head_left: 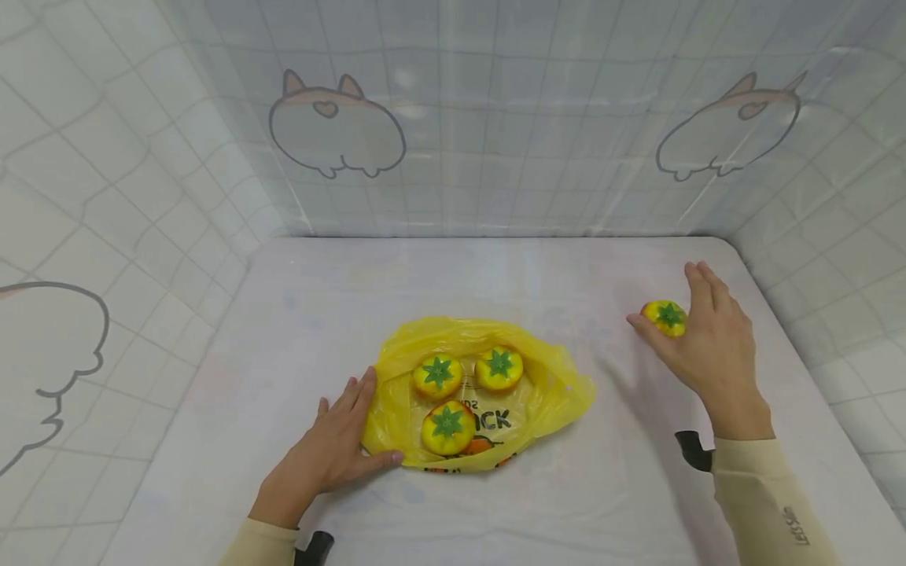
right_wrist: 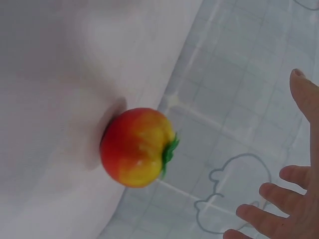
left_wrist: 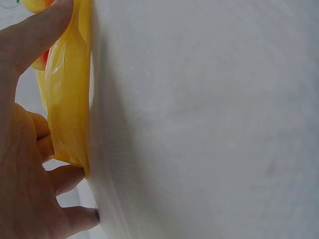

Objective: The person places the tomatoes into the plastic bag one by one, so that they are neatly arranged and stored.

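Observation:
A yellow plastic bag (head_left: 545, 393) lies spread with its mouth facing up. Inside it sit three red-and-yellow toy tomatoes with green star-shaped tops, one at the front (head_left: 448, 428), one at the left (head_left: 437, 376) and one at the right (head_left: 499, 368). My left hand (head_left: 325, 444) rests against the bag's left side, thumb at the front edge and fingers spread; the bag's wall (left_wrist: 70, 99) shows beside them. Over on the right, another toy tomato (head_left: 664, 317) stands on the table, also seen whole as a tomato (right_wrist: 138, 148) in the right wrist view. My right hand (head_left: 715, 354) hovers around it, thumb and fingers extended, apart from it.
The white-covered table (head_left: 566, 503) has a rounded far edge. Behind it and at both sides hang tile-patterned curtains (head_left: 488, 141) with cartoon animal outlines. Black straps or mounts (head_left: 694, 450) stick out at both wrists.

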`<move>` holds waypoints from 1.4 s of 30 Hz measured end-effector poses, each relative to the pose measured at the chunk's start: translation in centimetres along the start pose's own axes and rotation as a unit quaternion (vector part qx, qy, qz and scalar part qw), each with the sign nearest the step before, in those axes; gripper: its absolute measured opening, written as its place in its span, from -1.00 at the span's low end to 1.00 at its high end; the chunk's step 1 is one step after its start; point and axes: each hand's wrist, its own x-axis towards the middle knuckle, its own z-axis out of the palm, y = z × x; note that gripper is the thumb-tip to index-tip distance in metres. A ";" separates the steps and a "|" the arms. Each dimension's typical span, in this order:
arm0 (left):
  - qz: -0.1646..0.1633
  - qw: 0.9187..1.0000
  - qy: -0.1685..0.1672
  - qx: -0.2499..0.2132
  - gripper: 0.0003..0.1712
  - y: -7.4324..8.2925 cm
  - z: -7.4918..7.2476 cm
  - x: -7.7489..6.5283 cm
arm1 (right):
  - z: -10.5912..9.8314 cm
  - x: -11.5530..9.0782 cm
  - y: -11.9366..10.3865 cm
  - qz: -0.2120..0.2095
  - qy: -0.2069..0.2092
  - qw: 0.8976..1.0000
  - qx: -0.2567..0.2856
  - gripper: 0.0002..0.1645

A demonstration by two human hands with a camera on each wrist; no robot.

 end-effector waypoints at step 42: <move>0.002 1.000 0.007 0.002 0.51 -0.2 0.6 0.0 | 2.1 -1.1 5.1 0.194 -0.200 0.958 0.070 0.57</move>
